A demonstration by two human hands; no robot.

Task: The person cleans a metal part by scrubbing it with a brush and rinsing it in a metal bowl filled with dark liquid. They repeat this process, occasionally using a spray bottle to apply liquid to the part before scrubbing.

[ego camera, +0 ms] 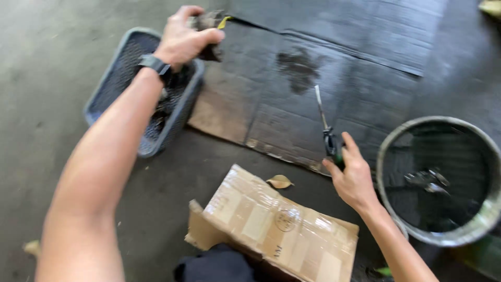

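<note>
On a stained concrete floor (42,68), a person works seated or crouched, seen from above. Their left hand (183,37), with a dark watch (155,65) at the wrist, is raised over a blue-grey plastic mesh basket (112,78), its fingers closed around a dark, lumpy object (210,22) with a small yellow tip; motion blur makes it impossible to tell what the object is. Their right hand (354,180) grips the dark handle of a thin metal blade tool (324,128), fingers wrapped tight, the blade pointing away over a sheet of flattened, dark-stained cardboard (292,99). Just to the right of that hand stands a round metal bucket (472,235) with dark contents. Near the person lies a taped brown cardboard box (271,224), with a dry leaf (280,181) on the floor just beyond it.
</note>
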